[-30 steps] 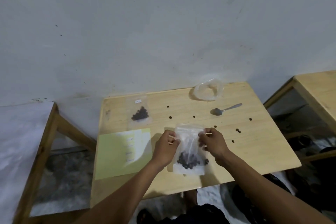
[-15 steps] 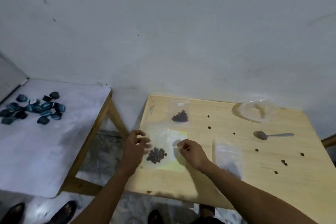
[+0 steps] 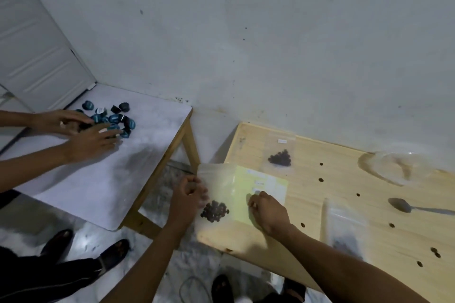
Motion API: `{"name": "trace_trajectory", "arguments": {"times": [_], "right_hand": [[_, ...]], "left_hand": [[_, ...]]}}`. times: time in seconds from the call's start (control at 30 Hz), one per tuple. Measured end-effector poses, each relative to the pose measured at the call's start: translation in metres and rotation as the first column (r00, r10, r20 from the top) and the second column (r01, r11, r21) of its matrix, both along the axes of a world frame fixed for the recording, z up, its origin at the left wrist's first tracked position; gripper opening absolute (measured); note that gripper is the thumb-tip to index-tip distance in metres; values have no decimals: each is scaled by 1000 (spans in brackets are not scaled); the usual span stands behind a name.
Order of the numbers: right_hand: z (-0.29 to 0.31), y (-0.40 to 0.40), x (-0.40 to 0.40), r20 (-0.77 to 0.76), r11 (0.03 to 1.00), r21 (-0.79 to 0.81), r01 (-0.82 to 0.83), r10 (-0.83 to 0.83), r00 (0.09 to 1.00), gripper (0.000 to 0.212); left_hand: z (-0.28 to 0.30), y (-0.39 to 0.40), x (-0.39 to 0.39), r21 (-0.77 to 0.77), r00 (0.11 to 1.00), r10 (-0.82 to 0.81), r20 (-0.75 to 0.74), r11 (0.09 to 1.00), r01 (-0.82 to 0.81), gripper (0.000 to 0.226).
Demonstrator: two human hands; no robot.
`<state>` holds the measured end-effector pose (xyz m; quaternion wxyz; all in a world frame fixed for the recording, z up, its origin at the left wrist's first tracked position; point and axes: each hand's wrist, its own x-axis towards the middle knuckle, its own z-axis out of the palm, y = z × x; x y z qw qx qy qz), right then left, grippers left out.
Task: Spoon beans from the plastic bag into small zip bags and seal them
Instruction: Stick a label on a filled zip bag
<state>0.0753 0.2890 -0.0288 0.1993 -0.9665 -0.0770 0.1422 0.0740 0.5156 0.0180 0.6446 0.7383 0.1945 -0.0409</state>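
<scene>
Flanking zip bag point(image 3: 216, 194): yellow sheet point(image 3: 261, 187), spoon point(image 3: 403, 205), possibly blurred second bag point(image 3: 344, 226).

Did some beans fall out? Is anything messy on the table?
Yes. Loose beans lie scattered across the wooden table, outside any bag, near the spoon. One filled zip bag also hangs over the table's left edge, where the left hand is.

wall point(image 3: 270, 44) – grey, scuffed | floor point(image 3: 22, 224) – pale marble | white-topped table point(image 3: 98, 179) – left
</scene>
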Motion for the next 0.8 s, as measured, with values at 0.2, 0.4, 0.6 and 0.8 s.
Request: {"name": "trace_trajectory", "arguments": {"times": [0.2, 0.4, 0.6, 0.8], "right_hand": [[-3, -7, 5, -94, 945, 288, 155, -133, 987, 12], [39, -22, 24, -182, 645, 666, 375, -348, 920, 12], [84, -17, 33, -150, 544, 783, 301, -304, 941, 11], [97, -15, 31, -88, 537, 782, 317, -408, 909, 17]], "left_hand": [[5, -11, 0, 19, 1000, -16, -3, 1000, 16, 7], [15, -30, 15, 40, 996, -92, 15, 995, 91, 6], [32, -63, 29, 48, 981, -180, 70, 983, 177, 7], [47, -86, 33, 5, 973, -204, 109, 979, 205, 7]]}}
